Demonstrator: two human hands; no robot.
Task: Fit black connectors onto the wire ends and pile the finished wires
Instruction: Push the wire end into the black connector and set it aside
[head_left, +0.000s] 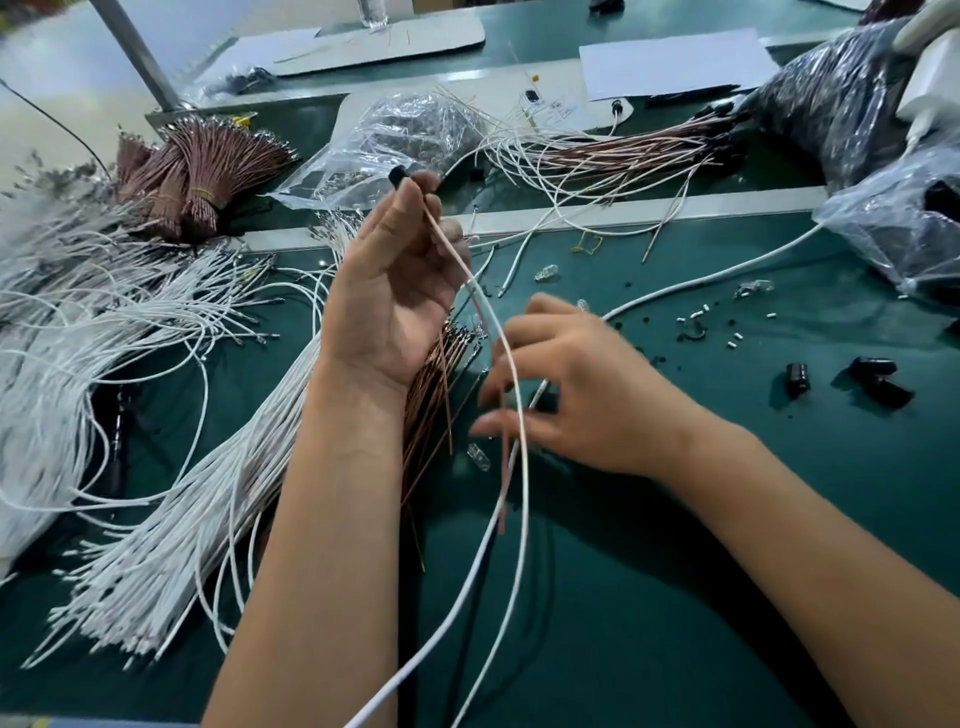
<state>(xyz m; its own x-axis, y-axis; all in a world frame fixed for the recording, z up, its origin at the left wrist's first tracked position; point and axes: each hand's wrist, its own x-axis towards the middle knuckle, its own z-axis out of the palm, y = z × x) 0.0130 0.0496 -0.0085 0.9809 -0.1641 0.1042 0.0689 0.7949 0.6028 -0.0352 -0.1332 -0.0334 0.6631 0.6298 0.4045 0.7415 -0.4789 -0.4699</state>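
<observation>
Left hand (395, 291) raised, pinching a connector (399, 175) with white and brown wires (480, 291) hanging; right hand (576, 384), blurred, fingers loosely curled near them, grip unclear.

Left hand (387, 291), right hand (576, 384) – both bare; forearms bare too – sleeves not in view.

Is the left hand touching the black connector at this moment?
Touching. The head view shows the left hand raised, its fingertips pinching the black connector at the top of the wires.
</observation>
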